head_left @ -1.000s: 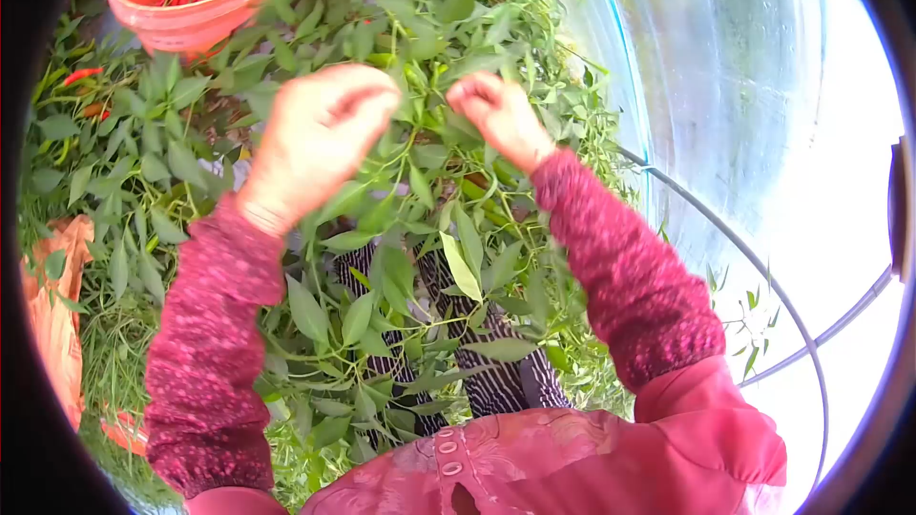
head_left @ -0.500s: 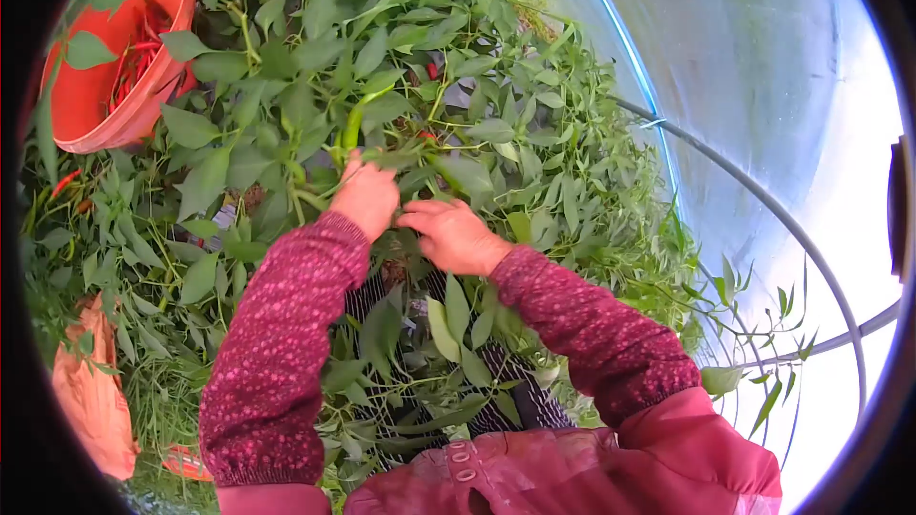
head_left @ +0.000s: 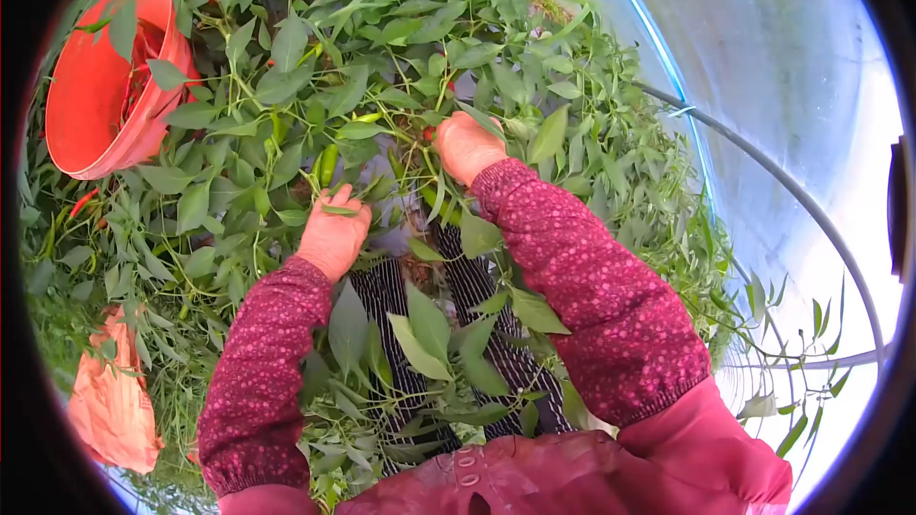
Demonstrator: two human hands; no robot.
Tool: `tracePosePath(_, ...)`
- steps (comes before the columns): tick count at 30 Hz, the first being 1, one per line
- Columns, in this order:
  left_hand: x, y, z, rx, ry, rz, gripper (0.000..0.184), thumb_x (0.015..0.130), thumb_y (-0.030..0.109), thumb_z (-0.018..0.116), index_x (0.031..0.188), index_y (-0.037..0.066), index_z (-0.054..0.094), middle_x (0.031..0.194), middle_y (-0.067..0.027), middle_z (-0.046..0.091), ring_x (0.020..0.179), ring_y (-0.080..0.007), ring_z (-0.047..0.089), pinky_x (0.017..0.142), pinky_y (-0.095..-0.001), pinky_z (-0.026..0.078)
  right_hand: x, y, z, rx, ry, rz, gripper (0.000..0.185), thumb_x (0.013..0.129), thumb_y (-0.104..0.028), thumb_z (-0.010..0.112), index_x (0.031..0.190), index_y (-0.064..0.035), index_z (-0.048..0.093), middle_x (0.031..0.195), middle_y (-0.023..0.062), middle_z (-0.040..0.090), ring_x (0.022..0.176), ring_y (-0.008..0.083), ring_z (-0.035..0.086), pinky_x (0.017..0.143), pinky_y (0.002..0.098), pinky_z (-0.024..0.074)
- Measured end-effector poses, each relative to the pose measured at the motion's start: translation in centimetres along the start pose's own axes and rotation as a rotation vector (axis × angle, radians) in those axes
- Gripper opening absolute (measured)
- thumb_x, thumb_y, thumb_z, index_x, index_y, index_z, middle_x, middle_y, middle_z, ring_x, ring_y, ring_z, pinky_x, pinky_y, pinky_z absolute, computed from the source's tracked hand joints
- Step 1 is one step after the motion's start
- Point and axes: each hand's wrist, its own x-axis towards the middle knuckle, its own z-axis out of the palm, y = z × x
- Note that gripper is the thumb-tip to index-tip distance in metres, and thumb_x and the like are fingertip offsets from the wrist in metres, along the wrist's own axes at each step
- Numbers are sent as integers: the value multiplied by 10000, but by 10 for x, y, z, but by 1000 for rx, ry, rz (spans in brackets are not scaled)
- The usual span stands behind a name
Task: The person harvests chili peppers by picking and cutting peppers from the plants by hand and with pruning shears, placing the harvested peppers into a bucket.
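Two hands [head_left: 334,231] [head_left: 468,147] curled among pepper plants [head_left: 284,85], any hold unclear, red bucket [head_left: 84,100] and grass [head_left: 186,410] left, translucent plastic wall [head_left: 763,66] right.

Lower left: crumpled orange item [head_left: 114,402], likely a bag, beside grass [head_left: 179,453]. Right side: translucent sheeting [head_left: 754,38], blue strip [head_left: 655,38] along near edge, curved grey pipe [head_left: 811,203] across.

At far left the bucket [head_left: 86,109] is smooth, faintly glossy plastic, the sack [head_left: 116,405] at near left is thin and crinkled, the green pepper [head_left: 329,165] shines waxily, the sleeves [head_left: 596,300] are puckered matt cloth, and the sheeting [head_left: 754,47] at right looks like glossy, translucent plastic.
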Motion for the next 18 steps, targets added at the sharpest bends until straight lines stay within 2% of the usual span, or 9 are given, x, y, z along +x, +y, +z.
tracePosePath(1, -5, -4, -2, -47, -14, -4, 196, 765, 120, 527, 933, 67, 612, 962, -100, 616, 1129, -286, 512, 985, -443, 358, -3, 3, 9, 5, -5, -1, 135, 753, -185, 606, 752, -59, 655, 831, 148, 628, 786, 308, 622, 694, 424, 497)
tracePosePath(5, -22, -7, -1, -16, -58, 30, 147, 734, 95, 544, 865, 69, 605, 907, -103, 622, 1080, -299, 538, 1032, -434, 321, -30, 13, 41, 472, 304, 11, 207, 822, -240, 573, 827, -50, 655, 850, 142, 610, 825, 343, 606, 720, 421, 492)
tracePosePath(8, -25, -4, 5, -51, -27, 23, 156, 734, 99, 550, 877, 66, 605, 903, -108, 620, 1076, -307, 536, 1049, -433, 299, -46, 7, 53, 532, 321, 58, 204, 825, -244, 585, 815, -51, 652, 911, 125, 616, 833, 316, 608, 720, 403, 494)
tracePosePath(10, -23, -1, 7, -86, 19, 9, 163, 725, 99, 561, 879, 65, 604, 906, -111, 621, 1077, -312, 533, 1048, -439, 297, -51, 3, 59, 575, 542, 56, 159, 816, -203, 606, 816, -51, 651, 960, 100, 625, 835, 289, 613, 728, 384, 496)
tracePosePath(13, -11, -1, -2, -210, 108, -59, 182, 722, 91, 587, 900, 54, 605, 878, -117, 627, 1050, -327, 552, 1020, -427, 340, -52, 4, 55, 800, 687, 86, 116, 804, -161, 623, 820, -50, 652, 975, 80, 630, 838, 266, 613, 739, 349, 496)
tracePosePath(15, -7, -1, -2, -537, 207, -227, 208, 732, 77, 599, 937, 45, 609, 838, -123, 630, 971, -350, 581, 950, -425, 413, -56, 5, 49, 868, 697, 82, 94, 801, -123, 631, 830, -35, 650, 966, 86, 630, 850, 242, 613, 766, 319, 490)
tracePosePath(16, -4, -2, -2, -458, 316, -235, 190, 789, 76, 596, 974, 38, 608, 814, -109, 637, 863, -278, 620, 854, -363, 479, -57, 6, 50, 976, 698, 65, 88, 803, -106, 631, 833, -25, 646, 969, 92, 628, 861, 230, 613, 775, 311, 488)
tracePosePath(17, -4, -3, -3, -452, 312, -229, 190, 789, 76, 596, 974, 38, 608, 814, -109, 637, 863, -278, 620, 854, -363, 479, -58, 7, 51, 1085, 698, 48, 82, 806, -89, 630, 836, -14, 643, 972, 99, 625, 872, 218, 612, 784, 303, 486)
tracePosePath(18, -2, -4, -4, -769, 349, -423, 180, 806, 76, 596, 982, 41, 608, 827, -91, 642, 841, -225, 613, 825, -329, 483, -60, 11, 52, 1047, 730, 30, 66, 805, -59, 630, 833, 0, 632, 999, 117, 615, 865, 220, 616, 774, 302, 493)
